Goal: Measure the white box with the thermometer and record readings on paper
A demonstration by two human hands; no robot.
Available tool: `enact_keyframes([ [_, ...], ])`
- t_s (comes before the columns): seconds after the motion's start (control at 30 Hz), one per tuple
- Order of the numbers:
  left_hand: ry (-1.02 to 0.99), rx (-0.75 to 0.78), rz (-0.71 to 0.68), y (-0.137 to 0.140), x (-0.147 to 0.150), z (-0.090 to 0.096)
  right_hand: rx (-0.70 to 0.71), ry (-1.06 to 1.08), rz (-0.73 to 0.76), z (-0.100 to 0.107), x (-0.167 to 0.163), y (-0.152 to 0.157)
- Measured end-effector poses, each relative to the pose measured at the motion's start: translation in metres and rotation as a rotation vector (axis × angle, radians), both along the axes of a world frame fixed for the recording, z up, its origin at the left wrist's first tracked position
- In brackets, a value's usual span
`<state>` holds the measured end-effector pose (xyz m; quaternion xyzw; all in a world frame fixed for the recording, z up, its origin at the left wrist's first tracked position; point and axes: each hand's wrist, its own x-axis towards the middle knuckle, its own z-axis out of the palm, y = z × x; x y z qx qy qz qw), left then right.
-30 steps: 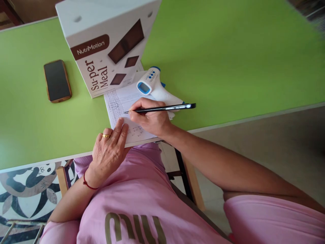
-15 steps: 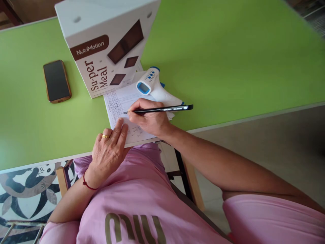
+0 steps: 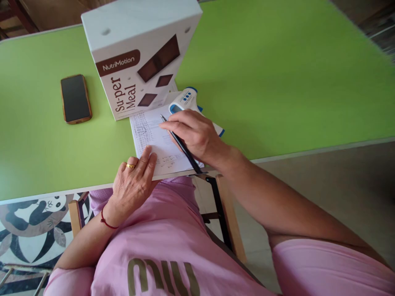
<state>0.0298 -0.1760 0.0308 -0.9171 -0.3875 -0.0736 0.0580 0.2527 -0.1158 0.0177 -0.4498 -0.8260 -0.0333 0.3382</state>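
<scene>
A black pen [image 3: 184, 149] is pinched in my right hand [image 3: 196, 133], its silver tip pointing up and left above the paper. My left hand [image 3: 134, 174], with a gold ring, lies with fingers stretched out on the lower left edge of the sheet. Handwriting and small drawings cover parts of the white paper [image 3: 149, 137]. Just behind my right hand lies a white and blue infrared thermometer [image 3: 183, 99], partly hidden by the hand. At the paper's far edge stands a white NutriMotion box [image 3: 123, 84].
A phone in a brown case [image 3: 75, 98] lies left of the box on the green table [image 3: 277, 82]. Its near edge runs in front of my body. A folding wooden frame [image 3: 230, 218] stands below, and a dark chair [image 3: 21, 16] is behind the table at upper left.
My right hand has moved right and turned, lifting the pen tip away from the writing; the pen's back end has swung down toward me. My left hand stays in place on the paper.
</scene>
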Motion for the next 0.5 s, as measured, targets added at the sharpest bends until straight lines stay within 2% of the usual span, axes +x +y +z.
enact_keyframes([
  [0.17,-0.107,0.091,-0.047,0.000,-0.004,-0.006,-0.066,-0.296,-0.006,-0.004,0.003,0.009],
  [0.33,-0.310,0.121,-0.169,0.002,-0.011,-0.011,-0.057,-0.258,-0.091,-0.001,0.000,0.006],
  [0.4,-0.432,0.026,-0.243,0.001,-0.015,-0.009,-0.079,-0.187,-0.196,0.005,0.006,0.004],
  [0.5,-0.731,-0.229,-0.306,0.004,-0.024,0.001,-0.160,-0.133,-0.412,0.015,0.021,0.002],
])
